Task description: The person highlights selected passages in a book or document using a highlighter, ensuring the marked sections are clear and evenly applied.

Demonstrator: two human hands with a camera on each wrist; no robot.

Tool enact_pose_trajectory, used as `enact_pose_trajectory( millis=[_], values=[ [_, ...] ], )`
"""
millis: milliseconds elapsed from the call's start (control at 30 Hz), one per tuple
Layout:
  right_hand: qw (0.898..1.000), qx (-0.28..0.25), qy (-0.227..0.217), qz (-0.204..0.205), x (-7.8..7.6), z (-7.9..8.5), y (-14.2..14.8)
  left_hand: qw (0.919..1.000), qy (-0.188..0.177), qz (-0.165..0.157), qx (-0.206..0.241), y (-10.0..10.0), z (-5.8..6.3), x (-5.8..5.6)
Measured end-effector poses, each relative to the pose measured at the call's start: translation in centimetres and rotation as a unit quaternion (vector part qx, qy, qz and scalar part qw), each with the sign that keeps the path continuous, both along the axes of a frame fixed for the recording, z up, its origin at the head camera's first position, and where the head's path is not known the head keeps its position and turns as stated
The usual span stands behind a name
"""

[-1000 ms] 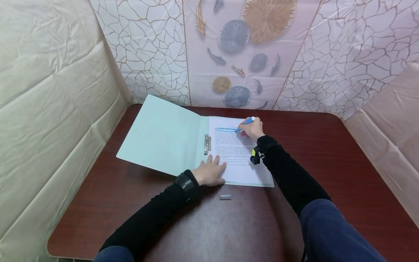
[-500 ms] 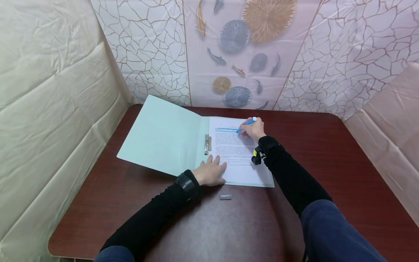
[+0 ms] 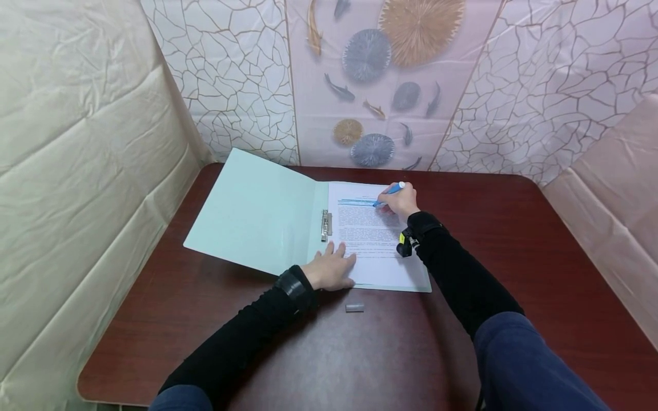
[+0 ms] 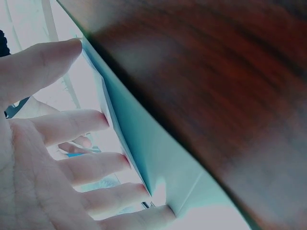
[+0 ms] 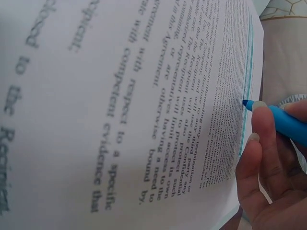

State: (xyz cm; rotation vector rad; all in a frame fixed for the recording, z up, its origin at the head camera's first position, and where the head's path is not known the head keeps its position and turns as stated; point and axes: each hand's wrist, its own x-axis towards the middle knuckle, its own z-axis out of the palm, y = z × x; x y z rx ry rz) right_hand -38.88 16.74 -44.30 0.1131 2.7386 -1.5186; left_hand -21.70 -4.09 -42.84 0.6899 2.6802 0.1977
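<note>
A pale green folder (image 3: 257, 211) lies spread on the table, with a printed sheet (image 3: 372, 268) on its right side. Blue lines mark the text near the top of the page. Between thumb and fingers my right hand (image 3: 402, 201) pinches a blue highlighter (image 3: 394, 188); in the right wrist view the highlighter's tip (image 5: 245, 102) is at the blue-marked lines. My left hand (image 3: 330, 269) rests on the sheet's lower left with fingers spread, also seen in the left wrist view as a palm (image 4: 33, 177) with straight fingers. A metal clip (image 3: 324, 225) sits at the fold.
A small grey cylindrical cap (image 3: 354, 308) lies on the dark wooden table (image 3: 288, 365), in front of the folder. Patterned cloth (image 3: 247, 85) hangs behind the table, and pale fabric (image 3: 92, 171) stands along both sides.
My right hand has slid slightly to the right with the highlighter, along the upper lines. The left hand stays in place.
</note>
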Motion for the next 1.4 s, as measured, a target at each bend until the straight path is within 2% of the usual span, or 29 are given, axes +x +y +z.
enact_pose_trajectory(
  millis=[300, 1100, 1133, 1200, 1267, 1300, 1400],
  values=[
    [1.000, 0.003, -0.002, 0.009, -0.1, 0.4, 0.4, 0.9999, 0.011, 0.002, 0.003, 0.0, -0.1, -0.1],
    [1.000, 0.003, 0.006, -0.009, 0.6, 1.1, 0.8, 0.9999, 0.016, -0.001, -0.001, 0.1, 0.4, 0.0],
    [1.000, -0.005, 0.007, -0.007, 0.6, 1.2, 0.8, 0.9999, 0.016, -0.001, -0.001, 0.1, 0.4, -0.1],
    [0.998, -0.062, -0.005, -0.010, 0.9, 1.5, 0.8, 0.9999, 0.016, 0.001, 0.001, 0.0, 0.3, -0.1],
    [0.987, -0.155, -0.025, -0.023, 1.3, 1.8, 0.8, 0.9999, 0.014, 0.001, 0.005, 0.0, 0.2, 0.0],
    [0.977, -0.208, -0.037, -0.032, 1.5, 1.9, 0.8, 0.9999, 0.014, 0.001, 0.006, 0.0, 0.1, 0.0],
    [0.927, -0.363, -0.064, -0.063, 2.0, 2.2, 0.8, 0.9999, 0.015, 0.000, 0.006, -0.1, -0.2, 0.2]
  ],
)
